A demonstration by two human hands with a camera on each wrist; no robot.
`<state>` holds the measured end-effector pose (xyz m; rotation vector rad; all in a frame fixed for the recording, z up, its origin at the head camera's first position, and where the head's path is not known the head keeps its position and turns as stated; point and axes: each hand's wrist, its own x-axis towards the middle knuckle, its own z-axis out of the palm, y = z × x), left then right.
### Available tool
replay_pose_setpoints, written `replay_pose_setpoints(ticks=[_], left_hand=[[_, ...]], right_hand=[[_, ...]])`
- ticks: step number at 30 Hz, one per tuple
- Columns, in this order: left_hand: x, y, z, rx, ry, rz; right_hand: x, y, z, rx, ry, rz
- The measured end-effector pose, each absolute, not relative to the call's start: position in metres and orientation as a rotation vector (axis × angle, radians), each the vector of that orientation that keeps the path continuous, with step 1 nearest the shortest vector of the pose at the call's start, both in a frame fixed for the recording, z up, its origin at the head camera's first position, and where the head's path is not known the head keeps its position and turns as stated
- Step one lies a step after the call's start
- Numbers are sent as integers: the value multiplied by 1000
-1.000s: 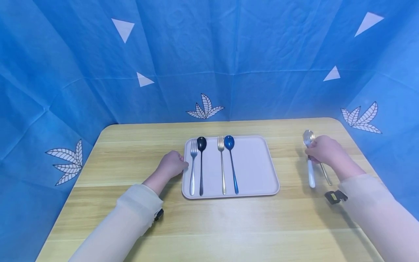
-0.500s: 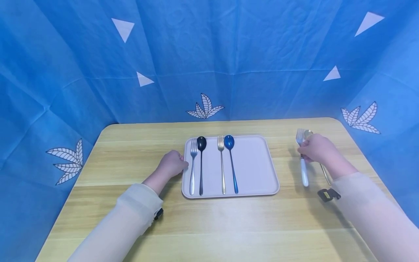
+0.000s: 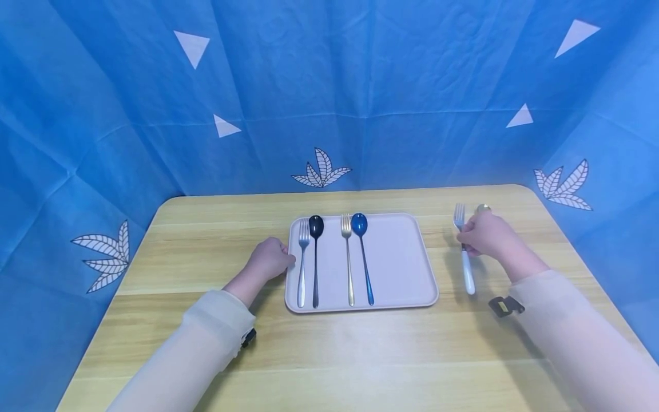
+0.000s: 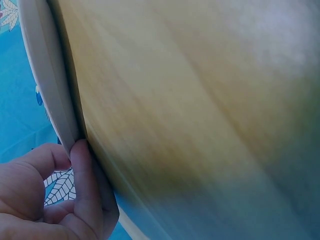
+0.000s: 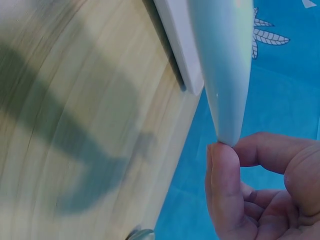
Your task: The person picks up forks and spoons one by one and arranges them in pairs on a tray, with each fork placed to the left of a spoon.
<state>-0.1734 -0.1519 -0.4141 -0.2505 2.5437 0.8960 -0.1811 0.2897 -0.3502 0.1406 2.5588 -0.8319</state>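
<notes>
My right hand (image 3: 485, 234) pinches a white-handled fork (image 3: 467, 273) by its neck, to the right of the tray. Its tines point to the back of the table, and its pale handle (image 5: 222, 65) looms large in the right wrist view. Behind that hand shows the bowl of a gold spoon (image 3: 483, 208); the hand and arm hide its handle. With thumb and fingers, my left hand (image 3: 269, 258) pinches the left rim of the pale tray (image 3: 401, 263). On the tray lie a silver fork (image 3: 303, 260), a black spoon (image 3: 316, 257), a gold fork (image 3: 349, 260) and a blue spoon (image 3: 364, 257).
The light wooden table (image 3: 350, 360) has a rounded back edge. Blue cloth (image 3: 288, 74) with white leaf and triangle prints hangs behind it and at both sides. The tray's right part (image 3: 412, 286) holds no cutlery.
My right hand has moved left with the white-handled fork, away from the gold spoon, which stays behind. The fork's tines now show apart from the spoon. My left hand and the tray have stayed put.
</notes>
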Motion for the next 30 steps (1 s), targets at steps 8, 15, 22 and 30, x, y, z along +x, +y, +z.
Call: replay_pose_setpoints(ticks=[8,15,22,30], left_hand=[[-172,-152,-415,-260,2548,899],[-173,-152,-417,-250,2553,897],[-174,-151,-418,-265,2548,896],[-174,-151,-418,-269,2554,900]], right_hand=[[-183,282,-354,148,2560,-811],[-184,276,-354,149,2538,-828],[-185,271,-358,123,2537,-839],[-187,263,-362,81,2553,-791]])
